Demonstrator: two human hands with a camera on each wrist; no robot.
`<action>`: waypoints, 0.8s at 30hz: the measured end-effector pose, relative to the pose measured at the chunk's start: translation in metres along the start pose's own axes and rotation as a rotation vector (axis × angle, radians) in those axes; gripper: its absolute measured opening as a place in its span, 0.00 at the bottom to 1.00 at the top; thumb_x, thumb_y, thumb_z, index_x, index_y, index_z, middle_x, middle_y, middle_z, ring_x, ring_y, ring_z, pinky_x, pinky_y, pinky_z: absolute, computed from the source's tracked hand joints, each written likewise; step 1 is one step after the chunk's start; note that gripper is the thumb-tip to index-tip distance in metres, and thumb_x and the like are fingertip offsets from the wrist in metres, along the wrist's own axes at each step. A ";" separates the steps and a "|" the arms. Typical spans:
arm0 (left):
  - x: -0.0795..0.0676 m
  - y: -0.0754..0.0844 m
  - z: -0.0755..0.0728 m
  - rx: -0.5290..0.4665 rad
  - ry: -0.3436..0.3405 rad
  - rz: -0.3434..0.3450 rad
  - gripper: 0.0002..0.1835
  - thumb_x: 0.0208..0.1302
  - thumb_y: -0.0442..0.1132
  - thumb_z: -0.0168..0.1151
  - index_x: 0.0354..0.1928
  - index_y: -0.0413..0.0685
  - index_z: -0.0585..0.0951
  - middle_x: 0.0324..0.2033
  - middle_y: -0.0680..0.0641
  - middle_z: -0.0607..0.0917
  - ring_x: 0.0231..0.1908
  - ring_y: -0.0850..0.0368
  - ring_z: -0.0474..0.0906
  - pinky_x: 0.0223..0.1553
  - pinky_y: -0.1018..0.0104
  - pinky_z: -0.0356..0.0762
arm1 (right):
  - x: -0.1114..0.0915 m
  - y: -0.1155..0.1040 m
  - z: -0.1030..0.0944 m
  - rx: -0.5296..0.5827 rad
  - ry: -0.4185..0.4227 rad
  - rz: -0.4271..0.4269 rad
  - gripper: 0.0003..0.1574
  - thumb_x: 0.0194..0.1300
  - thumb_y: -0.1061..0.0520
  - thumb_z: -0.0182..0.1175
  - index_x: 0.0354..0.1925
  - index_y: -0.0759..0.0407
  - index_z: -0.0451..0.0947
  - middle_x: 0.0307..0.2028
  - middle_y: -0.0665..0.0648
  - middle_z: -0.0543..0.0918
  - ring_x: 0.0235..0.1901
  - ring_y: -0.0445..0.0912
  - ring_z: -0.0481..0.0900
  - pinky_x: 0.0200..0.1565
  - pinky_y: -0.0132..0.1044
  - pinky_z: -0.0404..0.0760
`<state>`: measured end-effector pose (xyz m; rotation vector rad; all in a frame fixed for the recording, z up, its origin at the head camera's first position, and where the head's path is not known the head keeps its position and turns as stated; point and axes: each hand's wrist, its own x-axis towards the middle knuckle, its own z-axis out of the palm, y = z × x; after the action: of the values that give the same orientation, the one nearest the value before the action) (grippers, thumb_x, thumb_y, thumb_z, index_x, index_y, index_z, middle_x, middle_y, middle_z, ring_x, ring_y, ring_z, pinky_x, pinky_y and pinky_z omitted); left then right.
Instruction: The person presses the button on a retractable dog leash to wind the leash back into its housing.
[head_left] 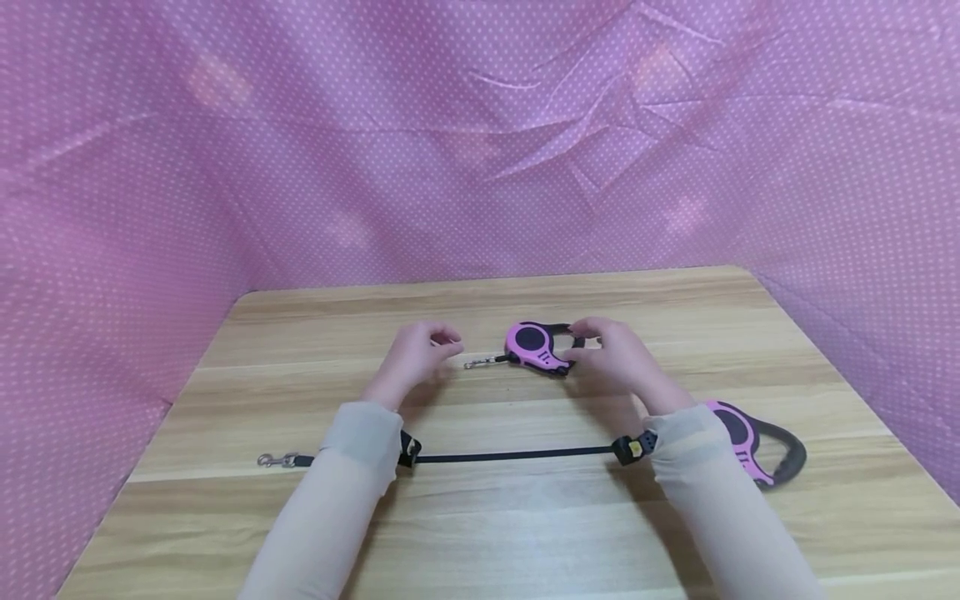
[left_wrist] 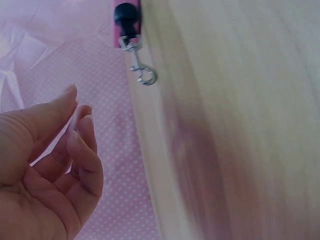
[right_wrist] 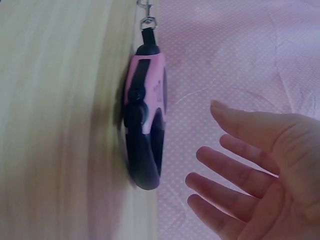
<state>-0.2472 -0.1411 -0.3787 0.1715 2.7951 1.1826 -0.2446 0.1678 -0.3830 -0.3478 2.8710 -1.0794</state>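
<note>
A pink and black retractable dog leash (head_left: 527, 339) lies flat toward the back of the table, its small metal clip (left_wrist: 145, 75) pointing left. My left hand (head_left: 416, 358) hovers just left of that clip, fingers loosely bent and holding nothing. Beside the leash's black handle loop (right_wrist: 142, 162) is my right hand (head_left: 622, 362); the right wrist view shows its fingers spread and apart from the loop. A second pink and black leash (head_left: 735, 429) lies nearer on the right, partly hidden by my right sleeve. Its black strap (head_left: 517, 456) is pulled out leftward under both forearms.
The second leash's metal clip (head_left: 277, 460) lies at the left, beyond my left sleeve. Both wrists carry black cameras (head_left: 633, 448). A pink dotted cloth (head_left: 450, 167) hangs behind and beside the wooden table (head_left: 517, 533).
</note>
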 end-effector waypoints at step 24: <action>-0.040 -0.029 -0.042 -0.187 -0.012 -0.033 0.19 0.67 0.48 0.64 0.54 0.45 0.81 0.45 0.41 0.85 0.42 0.45 0.79 0.40 0.58 0.80 | -0.061 0.027 -0.037 0.217 0.075 0.084 0.30 0.67 0.44 0.64 0.59 0.60 0.76 0.55 0.63 0.82 0.49 0.45 0.78 0.51 0.38 0.75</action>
<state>-0.2158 -0.1971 -0.3686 0.1166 2.6469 1.4199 -0.1955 0.2250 -0.3748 -0.1758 2.7649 -1.3982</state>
